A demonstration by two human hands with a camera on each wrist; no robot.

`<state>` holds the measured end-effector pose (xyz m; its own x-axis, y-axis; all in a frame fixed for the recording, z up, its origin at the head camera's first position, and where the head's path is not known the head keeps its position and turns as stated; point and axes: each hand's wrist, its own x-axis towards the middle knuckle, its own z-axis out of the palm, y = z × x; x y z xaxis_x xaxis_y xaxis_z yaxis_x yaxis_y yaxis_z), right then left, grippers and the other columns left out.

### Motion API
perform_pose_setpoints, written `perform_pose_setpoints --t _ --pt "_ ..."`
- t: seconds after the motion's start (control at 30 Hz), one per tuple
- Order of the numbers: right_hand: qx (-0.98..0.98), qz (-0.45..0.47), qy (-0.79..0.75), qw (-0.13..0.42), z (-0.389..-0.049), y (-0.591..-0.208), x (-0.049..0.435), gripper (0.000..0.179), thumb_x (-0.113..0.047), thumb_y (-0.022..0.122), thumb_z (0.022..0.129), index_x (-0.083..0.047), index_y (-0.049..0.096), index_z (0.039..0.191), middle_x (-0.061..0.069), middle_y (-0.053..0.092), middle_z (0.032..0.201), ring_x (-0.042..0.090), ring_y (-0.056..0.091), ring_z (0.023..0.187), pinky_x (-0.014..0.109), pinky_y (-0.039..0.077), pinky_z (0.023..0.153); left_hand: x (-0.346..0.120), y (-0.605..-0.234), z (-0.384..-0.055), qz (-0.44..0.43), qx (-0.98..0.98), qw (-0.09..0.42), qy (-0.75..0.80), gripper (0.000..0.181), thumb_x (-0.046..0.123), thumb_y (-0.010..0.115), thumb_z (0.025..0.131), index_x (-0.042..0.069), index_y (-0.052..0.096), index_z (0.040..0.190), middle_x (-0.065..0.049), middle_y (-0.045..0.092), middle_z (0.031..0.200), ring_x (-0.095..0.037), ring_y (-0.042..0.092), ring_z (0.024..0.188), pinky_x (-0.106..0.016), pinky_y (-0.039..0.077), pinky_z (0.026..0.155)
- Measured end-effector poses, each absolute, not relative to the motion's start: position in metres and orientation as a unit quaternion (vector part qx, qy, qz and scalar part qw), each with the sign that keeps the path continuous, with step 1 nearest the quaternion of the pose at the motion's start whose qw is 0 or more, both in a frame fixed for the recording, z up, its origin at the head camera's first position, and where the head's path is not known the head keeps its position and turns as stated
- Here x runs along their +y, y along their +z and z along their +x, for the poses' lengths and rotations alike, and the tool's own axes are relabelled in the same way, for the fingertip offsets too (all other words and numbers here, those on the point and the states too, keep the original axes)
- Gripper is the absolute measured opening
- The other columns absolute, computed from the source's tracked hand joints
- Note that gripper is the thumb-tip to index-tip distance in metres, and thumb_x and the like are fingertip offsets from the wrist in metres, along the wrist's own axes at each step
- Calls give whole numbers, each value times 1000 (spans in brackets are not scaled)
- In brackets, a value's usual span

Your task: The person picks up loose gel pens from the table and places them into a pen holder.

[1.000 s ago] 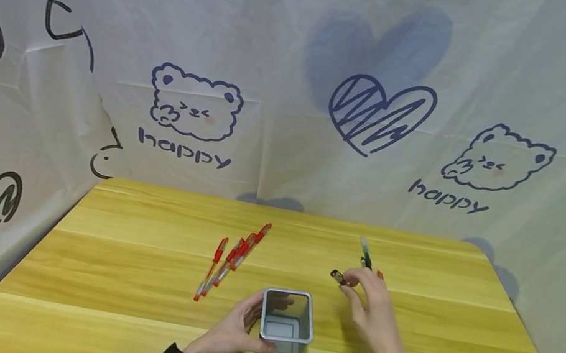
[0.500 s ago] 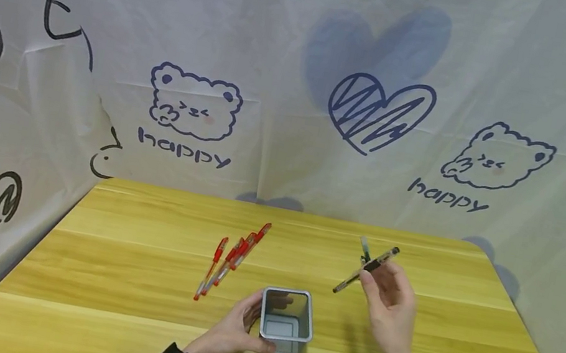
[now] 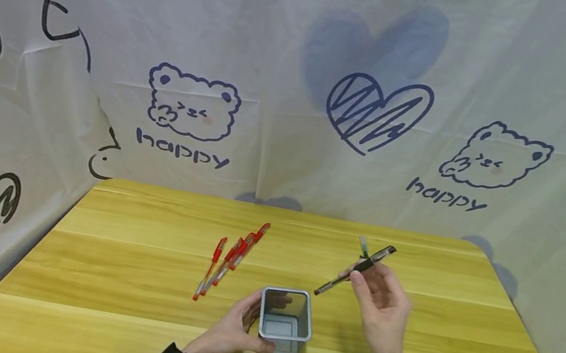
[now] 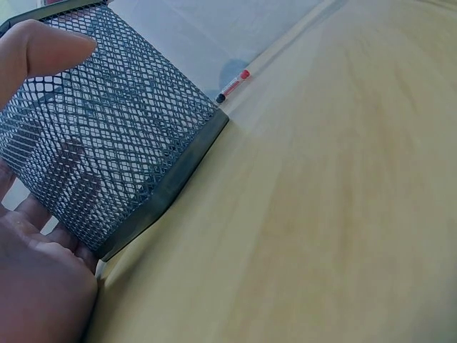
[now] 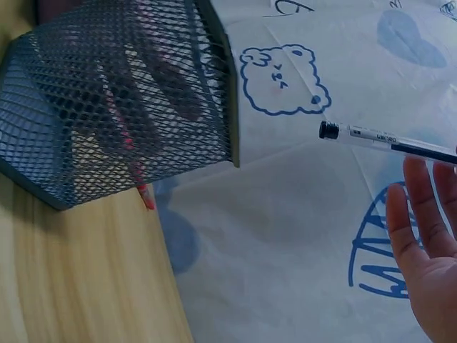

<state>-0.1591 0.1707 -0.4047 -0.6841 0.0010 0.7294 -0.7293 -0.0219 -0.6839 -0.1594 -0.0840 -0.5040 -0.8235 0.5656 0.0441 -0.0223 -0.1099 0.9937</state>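
Observation:
My left hand (image 3: 236, 327) grips a dark metal mesh pen holder (image 3: 294, 347), thumb on the near side and fingers round the far side. The holder stands upright on the table, and no pen shows inside it. In my right hand (image 3: 386, 314), thumb and fingers pinch a black gel pen (image 3: 374, 259) above the table. The pen slants, its lower end pointing down and left, close to the holder's right rear corner. The right wrist view shows that black pen end (image 5: 329, 131) apart from the mesh wall (image 5: 93, 93).
Several red pens (image 3: 230, 259) lie left of and behind the holder. A pen with a clear end (image 3: 364, 244) lies behind my right hand, partly hidden. In the left wrist view, a pen with red and dark ends (image 4: 233, 86) lies past the holder. A printed cloth (image 3: 278, 138) hangs behind the wooden table (image 3: 129, 275).
My right hand has lifted the black pen from the right side of the table, turned it, and brought it left toward the holder. The left hand and holder have stayed put.

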Motion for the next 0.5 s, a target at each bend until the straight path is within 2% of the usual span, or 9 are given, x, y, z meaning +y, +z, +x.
perform_pose_setpoints --t 0.27,0.5 --pt "-674 307 636 216 -158 -413 160 21 18 55 92 15 61 112 -7 72 107 6 72 96 21 61 87 -82 -502 -159 217 634 205 713 83 4 79 78 17 42 151 -13 47 154 -30 37 148 -48 23 129" --pt "-698 304 625 174 -158 -420 154 22 15 59 91 10 65 112 3 74 102 6 71 96 18 58 88 -82 -501 -158 203 640 209 711 81 4 79 78 15 43 150 -9 49 152 -26 38 148 -48 22 129"
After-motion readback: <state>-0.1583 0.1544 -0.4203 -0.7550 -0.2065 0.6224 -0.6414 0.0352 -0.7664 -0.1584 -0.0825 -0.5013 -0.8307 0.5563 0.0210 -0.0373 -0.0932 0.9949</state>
